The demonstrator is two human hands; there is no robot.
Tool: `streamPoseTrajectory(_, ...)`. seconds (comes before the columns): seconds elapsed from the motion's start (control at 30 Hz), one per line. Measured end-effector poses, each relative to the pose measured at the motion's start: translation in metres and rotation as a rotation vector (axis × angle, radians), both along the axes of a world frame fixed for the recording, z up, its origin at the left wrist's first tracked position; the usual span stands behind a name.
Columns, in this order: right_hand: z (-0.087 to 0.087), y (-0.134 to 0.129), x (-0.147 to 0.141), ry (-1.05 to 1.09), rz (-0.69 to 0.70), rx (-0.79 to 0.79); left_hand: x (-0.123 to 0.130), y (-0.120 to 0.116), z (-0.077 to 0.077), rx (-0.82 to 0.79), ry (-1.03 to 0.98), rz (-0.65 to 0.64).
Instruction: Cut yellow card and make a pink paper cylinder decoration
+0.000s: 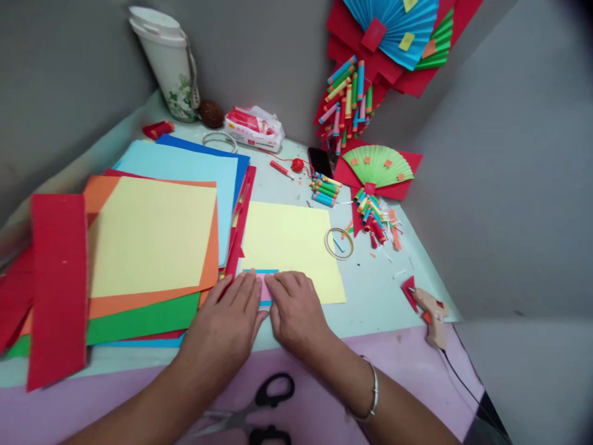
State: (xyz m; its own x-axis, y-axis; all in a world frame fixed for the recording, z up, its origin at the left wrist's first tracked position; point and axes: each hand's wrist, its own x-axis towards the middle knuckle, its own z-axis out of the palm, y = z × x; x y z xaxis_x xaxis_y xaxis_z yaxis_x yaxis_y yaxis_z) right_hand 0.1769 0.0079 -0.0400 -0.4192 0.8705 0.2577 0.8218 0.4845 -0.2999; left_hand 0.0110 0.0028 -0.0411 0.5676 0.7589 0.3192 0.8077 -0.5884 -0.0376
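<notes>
Scissors: A black-handled pair (pixel 241 420) lies open on the purple near edge of the tabletop (pixel 389 355), between the forearms, in the view I monitor from afar.
Left hand: I see the left hand (pixel 227 315) with fingers extended and together, laid over a pink paper strip (pixel 265 289); whether its thumb grips, I cannot tell.
Right hand: The right hand (pixel 296 312), a silver bangle (pixel 375 389) at its wrist, bends its fingers onto the strip's other end; I cannot tell if they pinch.
Pink strip: Blue-edged, it sits between the fingertips at the near side of a yellow sheet (pixel 296 238).
Glue gun: Beige and corded (pixel 434 315), it rests at right, nozzle by a red scrap (pixel 409 293).
Paper stack: Colored sheets (pixel 152 238) spread at left, a red strip (pixel 60 290) on top.
Tape roll: One ring (pixel 326 243) overlaps the yellow sheet's right edge.
Paper tubes: A small bundle (pixel 324 188) lies near a phone (pixel 320 162).
Tissue packet: Pink-and-white (pixel 254 128), its contents hidden from me.
Tumbler: White, floral and lidded (pixel 169 68); I cannot see inside.
Wall decoration: A blue paper fan (pixel 398 31) tops red card above hanging tubes (pixel 347 99).
</notes>
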Motion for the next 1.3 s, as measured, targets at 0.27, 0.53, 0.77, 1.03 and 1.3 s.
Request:
streamPoseTrajectory(0.27,0.001,0.002,0.004,-0.028,-0.011,0.055,-0.004,0.006,-0.002,-0.039,-0.027,-0.036)
streamPoseTrajectory(0.53,0.004,0.002,0.007,0.063,-0.044,0.009,-0.006,0.01,0.001,-0.026,0.01,-0.092)
streamPoseTrajectory(0.77,0.007,-0.024,0.041,0.03,-0.295,0.022,-0.004,0.009,0.0,-0.034,0.008,-0.078)
streamPoseTrajectory(1.03,-0.01,-0.03,0.064,0.027,-0.444,0.079,-0.005,0.01,-0.001,-0.011,0.009,-0.088)
streamPoseTrajectory(1.3,-0.015,-0.026,0.074,0.084,-0.439,0.098,0.003,0.004,0.003,-0.002,0.014,-0.018)
